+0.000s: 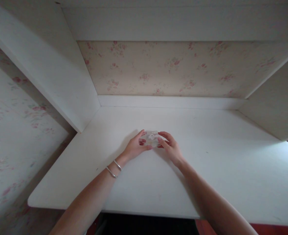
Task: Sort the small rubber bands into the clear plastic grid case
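A small clear plastic box (151,137) is held between my two hands over the middle of the white desk. Something whitish shows in or on it, too small to make out. My left hand (138,143) grips the box's left side, thumb along the near edge and fingers at the far and left edges. On the right side, my right hand (169,145) holds it with the thumb near the top and the fingers curled round the edge. Whether the box rests on the desk or hangs just above it, I cannot tell.
The white desk top (219,176) spreads to both sides, with a rounded front left corner. White side panels (68,81) rise at left and right. Behind stands a low white ledge (170,101) under floral wallpaper (158,70), and a white board (170,24) overhangs it.
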The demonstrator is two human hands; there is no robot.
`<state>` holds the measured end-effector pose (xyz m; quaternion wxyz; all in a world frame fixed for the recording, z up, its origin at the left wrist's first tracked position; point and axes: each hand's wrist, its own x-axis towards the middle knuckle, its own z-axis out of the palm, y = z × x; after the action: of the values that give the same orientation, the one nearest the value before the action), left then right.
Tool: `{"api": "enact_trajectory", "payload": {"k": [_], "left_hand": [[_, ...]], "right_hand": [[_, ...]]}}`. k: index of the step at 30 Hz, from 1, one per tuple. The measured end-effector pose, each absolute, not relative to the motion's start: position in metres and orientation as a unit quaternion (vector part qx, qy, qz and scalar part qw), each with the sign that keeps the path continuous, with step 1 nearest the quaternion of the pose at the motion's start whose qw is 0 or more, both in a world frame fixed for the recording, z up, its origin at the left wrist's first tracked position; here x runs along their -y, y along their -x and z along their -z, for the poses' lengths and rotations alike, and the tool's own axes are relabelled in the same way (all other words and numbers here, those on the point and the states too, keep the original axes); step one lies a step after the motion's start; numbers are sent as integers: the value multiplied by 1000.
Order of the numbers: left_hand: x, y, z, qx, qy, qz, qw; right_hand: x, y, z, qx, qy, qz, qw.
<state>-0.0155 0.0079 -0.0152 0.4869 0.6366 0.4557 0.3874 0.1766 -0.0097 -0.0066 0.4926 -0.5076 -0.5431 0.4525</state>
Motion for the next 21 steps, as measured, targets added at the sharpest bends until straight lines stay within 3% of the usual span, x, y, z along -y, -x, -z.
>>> {"api": "enact_trajectory", "payload": {"k": [7,15,21], "left_hand": [[-6,15,18,-482,-646,-356,473],[-10,11,26,-475,-685,-394,387],[-9,10,24,-485,-705,-384,347]], "right_hand": [[4,-186,-3,459,448,-549,536],[-41,-324,-4,346,583,-401,616],[-36,-422,6,347,662,-338,572]]}}
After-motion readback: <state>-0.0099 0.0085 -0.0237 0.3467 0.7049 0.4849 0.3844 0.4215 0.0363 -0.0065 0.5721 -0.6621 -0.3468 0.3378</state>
